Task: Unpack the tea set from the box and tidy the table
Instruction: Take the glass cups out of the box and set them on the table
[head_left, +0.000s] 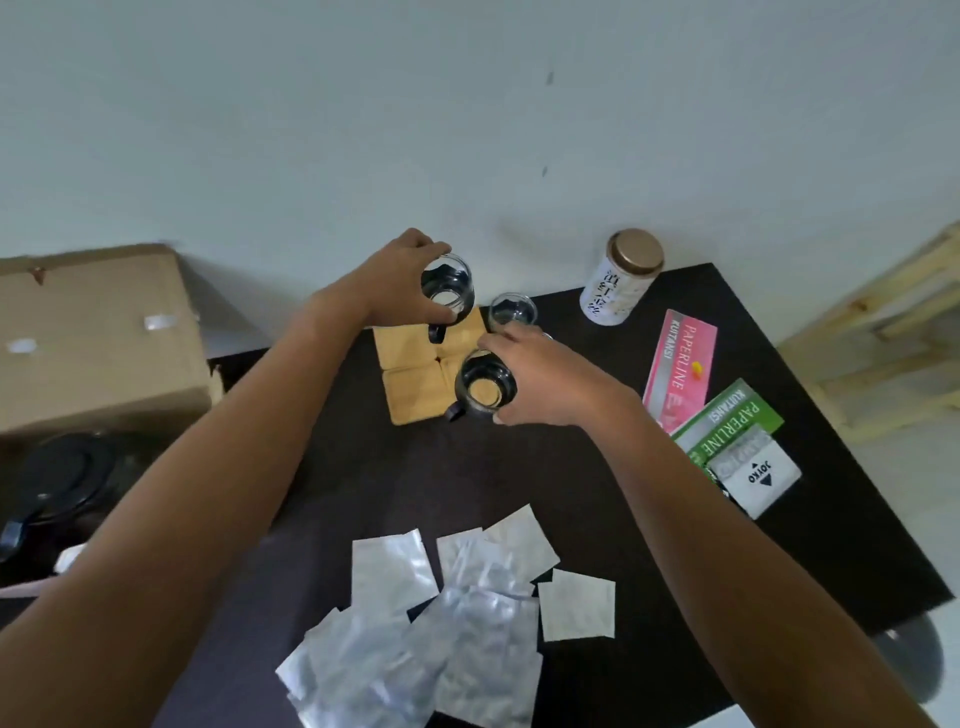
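Note:
My left hand (400, 280) grips a glass cup with a black handle (448, 291) over the far corner of the wooden coasters (415, 374). My right hand (545, 374) holds a second glass cup (484, 387) by its rim at the coasters' near right corner. A third clear glass cup (511, 310) stands on the dark table (395, 478) just behind my right hand. The open cardboard box (98, 338) sits at the left, with a black-lidded teapot (57, 483) beside it.
A white tea tin with a gold lid (621, 278) stands at the back right. Pink (678, 364) and green (727, 423) receipt books and a white packet (756, 475) lie at the right. Several silver foil sachets (447, 623) are scattered near the front edge.

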